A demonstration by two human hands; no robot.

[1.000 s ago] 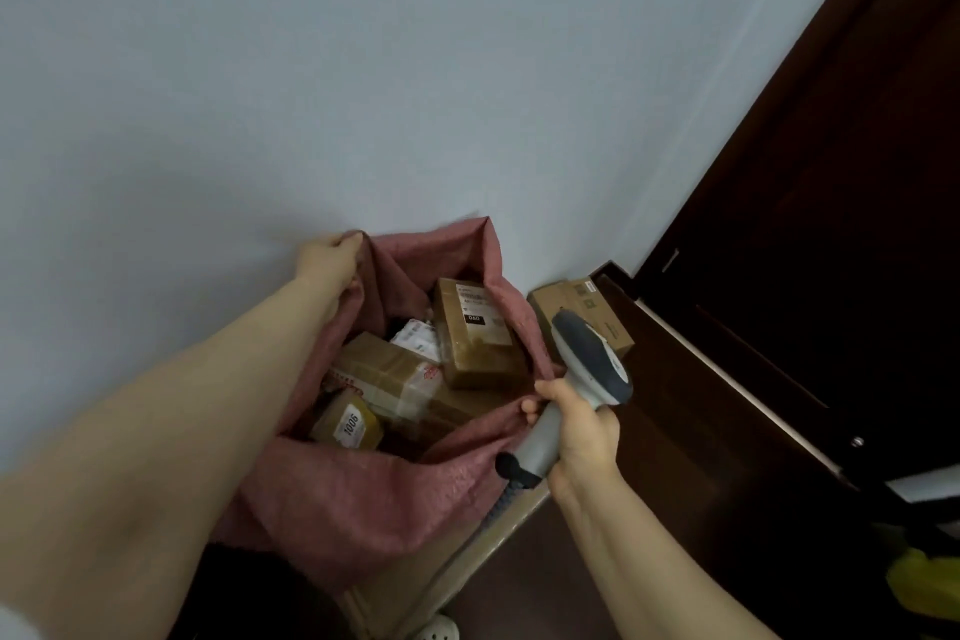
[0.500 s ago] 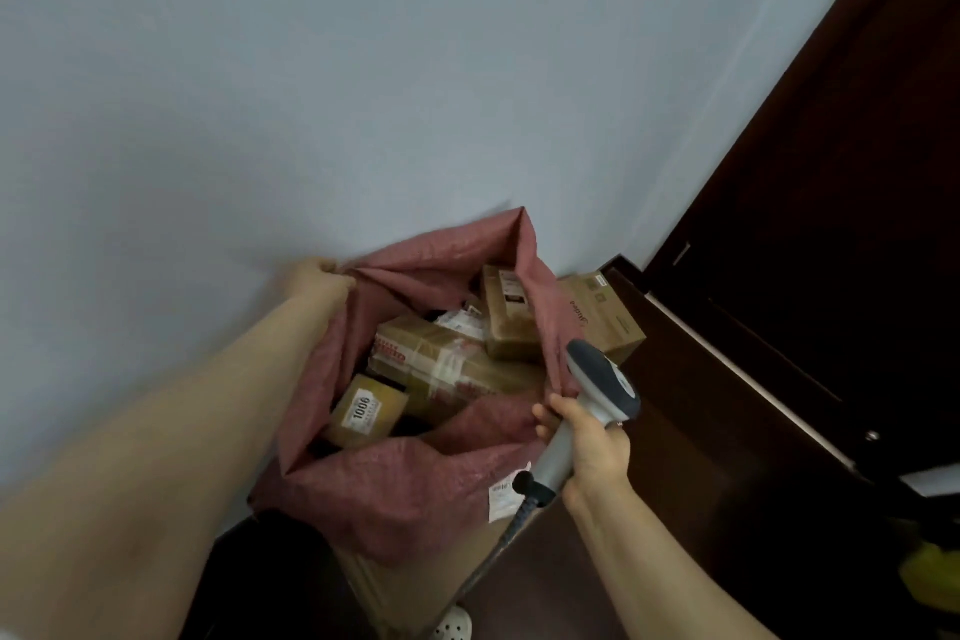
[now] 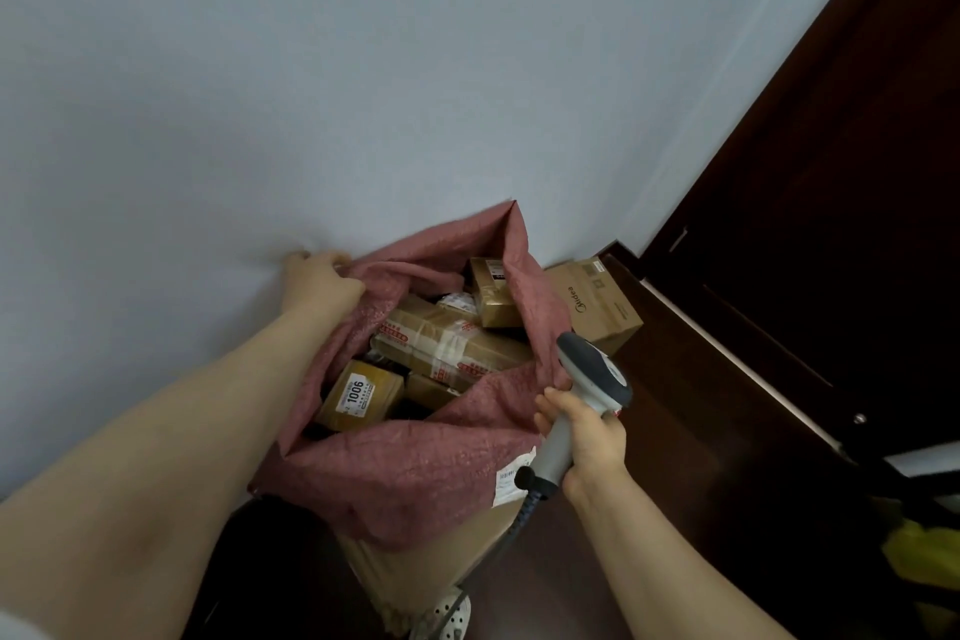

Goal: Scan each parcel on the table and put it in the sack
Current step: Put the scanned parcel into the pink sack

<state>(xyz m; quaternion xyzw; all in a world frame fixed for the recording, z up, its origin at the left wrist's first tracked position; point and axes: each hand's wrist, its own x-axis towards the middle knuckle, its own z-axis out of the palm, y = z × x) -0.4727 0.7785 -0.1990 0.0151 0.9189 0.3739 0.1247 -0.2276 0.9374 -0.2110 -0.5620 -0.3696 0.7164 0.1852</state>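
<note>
Below the pale grey wall (image 3: 311, 68), at lower centre of the frame, the pink woven sack (image 3: 415, 473) has been pulled wider, the left hand (image 3: 317, 276) clutching its far rim, the right hand (image 3: 587, 442) wrapped round the grey handheld scanner (image 3: 592, 374), and the brown taped parcels (image 3: 447, 343) settled inside, probably ready for another.

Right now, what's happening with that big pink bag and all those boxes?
A person is packing parcels. Their left hand grips the far rim of the pink sack and holds it open. Their right hand holds a scanner by its handle, next to the sack's near rim. Several taped brown parcels already lie inside, one with a label reading 1006. A Midea carton sits outside the sack, behind it.
</note>
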